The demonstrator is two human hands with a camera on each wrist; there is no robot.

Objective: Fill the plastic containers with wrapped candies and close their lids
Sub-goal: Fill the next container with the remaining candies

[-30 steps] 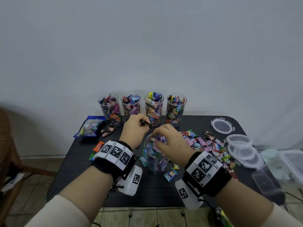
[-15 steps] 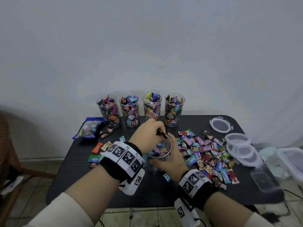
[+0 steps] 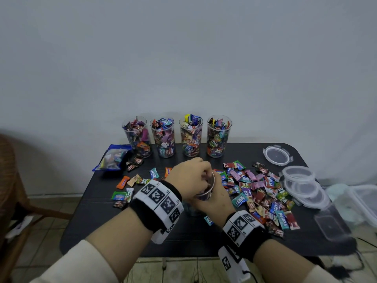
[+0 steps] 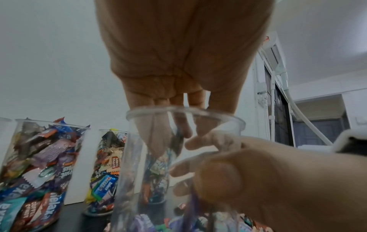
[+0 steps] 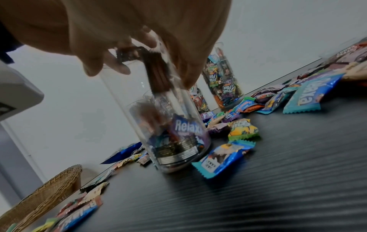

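A clear plastic cup (image 3: 212,181) stands on the black table (image 3: 183,237), partly filled with wrapped candies. My right hand (image 3: 216,199) grips its right side, fingers curled round the wall (image 4: 218,164). My left hand (image 3: 189,174) is over the mouth, fingers pointing down inside the rim (image 4: 168,141). In the right wrist view a dark brown candy (image 5: 157,73) hangs blurred from the left fingertips (image 5: 111,62) inside the cup (image 5: 178,149). A pile of loose candies (image 3: 259,193) lies to the right.
Several full cups (image 3: 191,137) line the table's back edge. A blue candy bag (image 3: 113,158) lies back left, with scattered candies (image 3: 122,196) in front of it. Round lids (image 3: 277,155) and stacked containers (image 3: 304,184) are at the right. A wicker chair (image 3: 8,180) is left.
My left hand carried a dark candy from the back left to the cup's mouth and dipped its fingers in. My right hand left the mouth and took hold of the cup's side.
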